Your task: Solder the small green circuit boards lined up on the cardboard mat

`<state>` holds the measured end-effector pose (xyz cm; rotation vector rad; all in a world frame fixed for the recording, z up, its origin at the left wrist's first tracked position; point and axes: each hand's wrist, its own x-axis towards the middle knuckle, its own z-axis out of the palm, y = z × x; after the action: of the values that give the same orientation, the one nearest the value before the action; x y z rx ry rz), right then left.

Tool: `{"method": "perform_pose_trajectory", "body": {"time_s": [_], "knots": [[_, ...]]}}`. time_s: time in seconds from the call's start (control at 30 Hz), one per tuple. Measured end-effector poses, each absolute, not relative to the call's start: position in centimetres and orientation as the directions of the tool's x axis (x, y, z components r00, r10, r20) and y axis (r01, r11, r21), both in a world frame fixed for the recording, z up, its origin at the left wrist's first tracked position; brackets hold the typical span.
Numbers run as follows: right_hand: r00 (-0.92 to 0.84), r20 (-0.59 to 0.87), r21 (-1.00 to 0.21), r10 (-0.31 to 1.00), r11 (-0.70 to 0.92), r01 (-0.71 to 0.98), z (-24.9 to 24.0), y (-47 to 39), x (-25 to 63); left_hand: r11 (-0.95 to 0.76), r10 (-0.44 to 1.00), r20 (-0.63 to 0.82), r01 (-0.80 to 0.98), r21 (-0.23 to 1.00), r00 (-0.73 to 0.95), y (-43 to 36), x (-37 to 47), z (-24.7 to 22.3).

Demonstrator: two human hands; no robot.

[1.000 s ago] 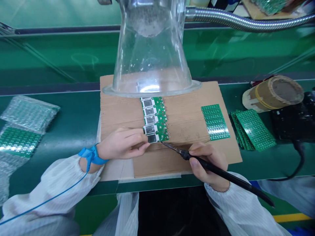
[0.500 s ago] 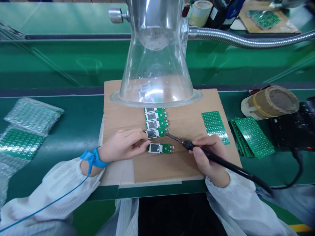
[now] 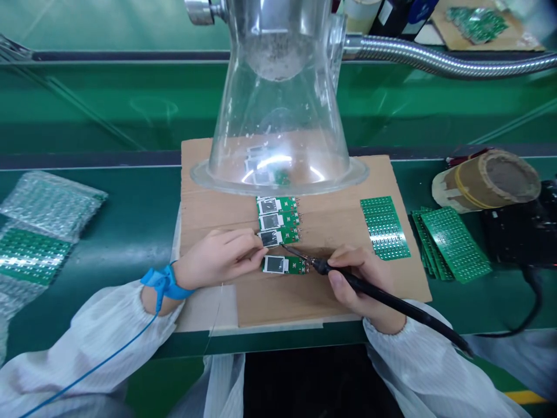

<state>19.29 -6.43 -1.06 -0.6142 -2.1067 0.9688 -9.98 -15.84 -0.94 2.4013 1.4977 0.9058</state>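
A row of small green circuit boards (image 3: 278, 220) with silver squares lies on a brown cardboard sheet (image 3: 331, 290). One board (image 3: 285, 265) sits apart, nearer to me. My left hand (image 3: 217, 258) rests on the cardboard with its fingertips pinched at the left ends of the boards; a thin wire seems to run from them, though what they grip is too small to tell. My right hand (image 3: 361, 281) grips a black soldering iron (image 3: 391, 302). The iron's tip lies between the separate board and the row.
A clear funnel-shaped fume hood (image 3: 278, 116) on a metal hose (image 3: 435, 61) hangs over the far boards. Green panel sheets (image 3: 385, 227) and a stack (image 3: 452, 244) lie to the right, beside a taped roll (image 3: 487, 180). Bubble-wrapped boards (image 3: 39, 232) lie at the left.
One board has been parted from the row and now lies nearer to me. The iron's tip moved from the row's right edge to the gap above that board.
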Motion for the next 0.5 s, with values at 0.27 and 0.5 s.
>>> {"method": "perform_pose_trajectory", "body": {"time_s": [0.27, 0.5], "knots": [[-0.619, 0.392, -0.795, 0.681, 0.589, 0.144, -1.06, -6.46, 19.26, -0.483, 0.858, 0.406, 0.766, 0.424, 0.316, -15.73, -9.90, -1.13], [-0.533, 0.378, -0.886, 0.757, 0.463, 0.028, -1.32, -6.75, 19.77, -0.472, 0.865, 0.400, 0.763, 0.441, 0.304, -15.79, -9.98, -0.77]]}}
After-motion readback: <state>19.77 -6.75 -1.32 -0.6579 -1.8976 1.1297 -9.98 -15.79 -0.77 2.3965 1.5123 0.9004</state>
